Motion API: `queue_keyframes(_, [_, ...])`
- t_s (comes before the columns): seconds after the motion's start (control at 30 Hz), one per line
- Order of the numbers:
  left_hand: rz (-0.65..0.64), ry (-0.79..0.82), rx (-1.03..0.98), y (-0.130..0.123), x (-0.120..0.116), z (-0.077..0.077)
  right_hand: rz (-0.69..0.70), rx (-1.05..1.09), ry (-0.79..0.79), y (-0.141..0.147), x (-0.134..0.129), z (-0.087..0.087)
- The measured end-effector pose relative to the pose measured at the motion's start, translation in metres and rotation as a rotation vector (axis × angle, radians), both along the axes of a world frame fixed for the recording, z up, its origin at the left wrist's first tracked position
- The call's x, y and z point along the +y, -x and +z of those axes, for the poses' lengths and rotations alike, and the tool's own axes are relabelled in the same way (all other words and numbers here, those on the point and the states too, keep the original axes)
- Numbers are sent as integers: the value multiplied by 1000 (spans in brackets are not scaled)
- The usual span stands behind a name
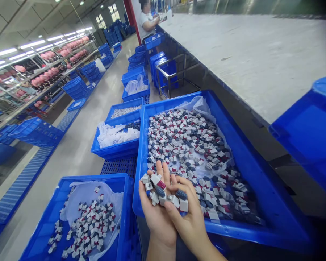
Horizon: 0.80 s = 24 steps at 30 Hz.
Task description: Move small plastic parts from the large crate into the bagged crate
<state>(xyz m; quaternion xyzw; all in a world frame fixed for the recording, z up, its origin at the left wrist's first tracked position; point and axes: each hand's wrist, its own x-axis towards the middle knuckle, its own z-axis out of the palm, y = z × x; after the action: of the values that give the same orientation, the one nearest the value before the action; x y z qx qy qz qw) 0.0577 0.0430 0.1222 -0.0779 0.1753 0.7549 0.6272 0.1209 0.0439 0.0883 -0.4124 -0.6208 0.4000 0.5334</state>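
Note:
My left hand (161,223) is cupped palm up over the near edge of the large blue crate (260,192). Several small plastic parts (160,191), white with dark blue and dark red portions, lie in its palm and against its fingers. My right hand (191,214) presses against it from the side, its fingers curled round more of these parts, with the thumb in front. Behind both hands, the large crate holds a wide heap of similar parts (179,134) on a clear plastic liner.
At lower left, a second blue crate (125,217) holds a smaller heap of similar parts on a liner. More crates (115,150) line the aisle. A white-topped table (247,54) runs along the right, with a blue bin (312,134) nearby. A person (149,23) sits farther back.

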Motion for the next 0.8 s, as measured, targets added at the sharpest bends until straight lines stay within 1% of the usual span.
queue_keyframes(0.07, [4,13,29,1,0,1,7,-56,-15,0,1,3])
queue_keyframes(0.13, [22,49,55,3,0,1,25,-108,7,1,2,7])
queue_keyframes(0.23, [45,91,55,4,0,1,54,-98,66,2,2,11])
queue_keyframes(0.33, [45,97,49,3,0,1,86,26,128,2,1,13])
queue_keyframes(0.4, [37,97,57,2,0,3,86,133,197,2,0,11])
queue_keyframes(0.53, [-12,70,78,1,-2,9,26,414,441,2,-2,3])
queue_keyframes(0.6, [-27,51,85,1,-2,10,-11,542,534,2,-1,-1])
queue_keyframes(0.7, [-37,20,99,0,-2,10,-65,643,565,1,3,-1])
queue_keyframes(0.8, [-52,-35,134,-2,-3,9,-128,673,581,-1,6,5])
